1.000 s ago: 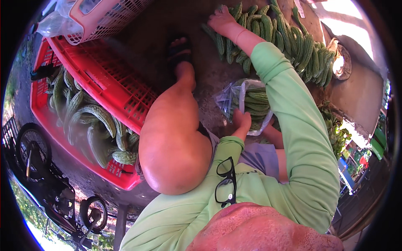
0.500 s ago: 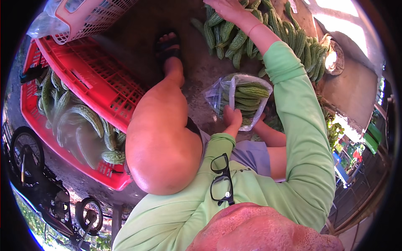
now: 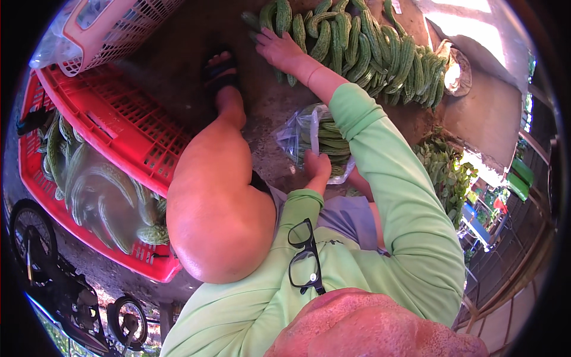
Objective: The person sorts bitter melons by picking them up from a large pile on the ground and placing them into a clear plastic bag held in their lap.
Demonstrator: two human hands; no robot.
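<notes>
My left hand [image 3: 318,166] is closed on the near rim of a clear plastic bag [image 3: 291,134], which lies on its side with its mouth to the right. Several green, ridged bitter melons [image 3: 332,138] lie in the bag, partly hidden by my right sleeve. Beyond it, a long heap of bitter melons [image 3: 360,50] spreads over the floor. My right hand [image 3: 281,52] is at the left end of this heap, palm down with fingers apart. A lone bitter melon [image 3: 250,20] lies just past its fingertips; whether they touch any melon is unclear.
On the left, a red crate [image 3: 71,220] holds more bitter melons under a clear plastic sheet. Another red crate [image 3: 113,119] leans beside it, below a pale pink basket [image 3: 107,35]. Leafy greens [image 3: 443,172] lie on the right. A motorbike [image 3: 65,297] stands at lower left.
My right hand has moved left and nearer along the heap to its left end, and its fingers show now. My left hand keeps its hold on the bag.
</notes>
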